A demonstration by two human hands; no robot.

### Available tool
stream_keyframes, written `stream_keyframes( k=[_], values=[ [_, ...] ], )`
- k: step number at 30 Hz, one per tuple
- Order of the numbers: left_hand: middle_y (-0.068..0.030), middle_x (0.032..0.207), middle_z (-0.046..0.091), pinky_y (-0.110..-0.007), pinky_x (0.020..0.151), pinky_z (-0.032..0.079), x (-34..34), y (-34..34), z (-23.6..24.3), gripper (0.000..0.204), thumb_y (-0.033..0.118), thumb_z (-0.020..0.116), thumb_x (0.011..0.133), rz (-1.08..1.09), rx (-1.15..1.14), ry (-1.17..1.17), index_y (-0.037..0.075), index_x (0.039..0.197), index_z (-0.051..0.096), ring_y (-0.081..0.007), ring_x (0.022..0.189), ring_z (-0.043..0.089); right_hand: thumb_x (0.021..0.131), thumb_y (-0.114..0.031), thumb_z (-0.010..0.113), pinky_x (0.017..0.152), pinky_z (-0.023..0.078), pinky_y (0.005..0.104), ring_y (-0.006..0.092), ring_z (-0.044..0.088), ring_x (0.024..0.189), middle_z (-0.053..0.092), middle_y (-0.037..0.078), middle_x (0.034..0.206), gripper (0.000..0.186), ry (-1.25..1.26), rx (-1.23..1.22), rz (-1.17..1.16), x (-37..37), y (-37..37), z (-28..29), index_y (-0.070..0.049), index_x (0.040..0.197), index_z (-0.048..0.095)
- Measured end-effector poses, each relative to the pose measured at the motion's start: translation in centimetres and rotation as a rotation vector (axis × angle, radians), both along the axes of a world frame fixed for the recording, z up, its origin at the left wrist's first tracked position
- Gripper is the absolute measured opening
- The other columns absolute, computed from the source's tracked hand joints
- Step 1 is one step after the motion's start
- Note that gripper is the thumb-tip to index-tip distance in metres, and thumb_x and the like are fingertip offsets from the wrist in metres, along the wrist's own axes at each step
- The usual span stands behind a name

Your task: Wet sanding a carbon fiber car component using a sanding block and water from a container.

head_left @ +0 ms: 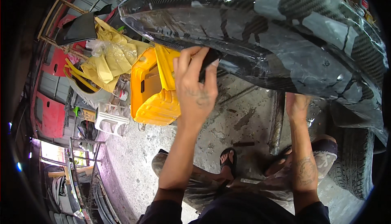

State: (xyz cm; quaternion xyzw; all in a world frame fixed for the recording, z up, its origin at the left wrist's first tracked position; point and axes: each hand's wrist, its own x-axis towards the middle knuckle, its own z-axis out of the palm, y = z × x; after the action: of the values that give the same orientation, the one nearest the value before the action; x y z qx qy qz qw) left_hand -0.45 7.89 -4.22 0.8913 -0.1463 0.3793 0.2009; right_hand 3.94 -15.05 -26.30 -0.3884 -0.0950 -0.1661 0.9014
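A large curved carbon-fibre car panel (285, 48) fills the upper right, its woven surface patched with grey and wet-looking smears. My left hand (194, 71) is closed round a small black piece (210, 61) and presses it against the panel's lower left edge. What exactly that black piece is cannot be made out. Below the panel's near edge is my right hand (297, 103), apparently touching its underside. Its fingers are hidden behind the panel.
A yellow plastic bin (157, 110) stands left of my left hand, beside crumpled yellow sheeting (106, 57). A white plastic stool (112, 119) is farther left. Under the panel stands a metal post (277, 122); a tyre (353, 163) sits at the right.
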Motion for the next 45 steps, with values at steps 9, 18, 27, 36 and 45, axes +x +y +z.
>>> stream_keyframes(
  k=[9, 18, 27, 36, 45],
  values=[
    [-0.0196, 0.111, 0.057, -0.045, 0.088, 0.042, -1.5, -1.9, -1.9, 0.029, 0.003, 0.064, 0.085, -0.054, -0.069, -0.041, -0.003, 0.113, 0.062, -0.0371, 0.100, 0.053, 0.084, -0.028, 0.073, 0.109, 0.038, 0.0421, 0.0205, 0.051, 0.123, 0.054, 0.003, 0.132, 0.056, -0.025, -0.003, -0.042, -0.2, 1.0, 1.1, -0.008, 0.133, 0.052],
    [-0.0186, 0.107, 0.059, -0.039, 0.091, 0.044, -1.8, -2.1, -2.1, 0.030, 0.008, 0.067, 0.086, -0.073, -0.066, 0.007, -0.002, 0.114, 0.063, -0.0319, 0.100, 0.057, 0.087, -0.024, 0.068, 0.109, 0.037, 0.0410, 0.0203, 0.050, 0.124, 0.054, 0.004, 0.133, 0.049, -0.022, -0.008, -0.074, -0.4, 1.0, 1.9, -0.006, 0.130, 0.054],
    [-0.0180, 0.108, 0.057, -0.037, 0.089, 0.046, -1.4, -1.4, -1.3, 0.028, 0.009, 0.065, 0.089, -0.035, -0.098, 0.010, -0.002, 0.115, 0.062, -0.0314, 0.099, 0.057, 0.087, -0.023, 0.070, 0.110, 0.036, 0.0393, 0.0205, 0.054, 0.120, 0.058, 0.005, 0.129, 0.049, -0.084, 0.006, -0.085, -0.6, 1.3, 3.2, -0.005, 0.130, 0.054],
    [-0.0183, 0.109, 0.057, -0.039, 0.087, 0.047, -1.4, -0.8, -1.8, 0.031, 0.009, 0.066, 0.088, 0.061, -0.099, -0.092, -0.002, 0.116, 0.062, -0.0331, 0.099, 0.057, 0.090, -0.029, 0.068, 0.113, 0.033, 0.0402, 0.0202, 0.048, 0.128, 0.053, 0.005, 0.137, 0.055, -0.175, -0.064, 0.005, 0.0, 0.1, 1.8, -0.003, 0.135, 0.050],
    [-0.0195, 0.107, 0.057, -0.040, 0.086, 0.047, -1.5, -2.5, -2.3, 0.028, 0.008, 0.066, 0.089, 0.067, -0.109, -0.107, -0.004, 0.114, 0.060, -0.0336, 0.097, 0.058, 0.090, -0.026, 0.069, 0.112, 0.035, 0.0414, 0.0212, 0.049, 0.128, 0.052, 0.006, 0.138, 0.056, -0.054, -0.028, -0.027, -0.4, 0.3, 2.0, -0.003, 0.136, 0.048]
  ],
)
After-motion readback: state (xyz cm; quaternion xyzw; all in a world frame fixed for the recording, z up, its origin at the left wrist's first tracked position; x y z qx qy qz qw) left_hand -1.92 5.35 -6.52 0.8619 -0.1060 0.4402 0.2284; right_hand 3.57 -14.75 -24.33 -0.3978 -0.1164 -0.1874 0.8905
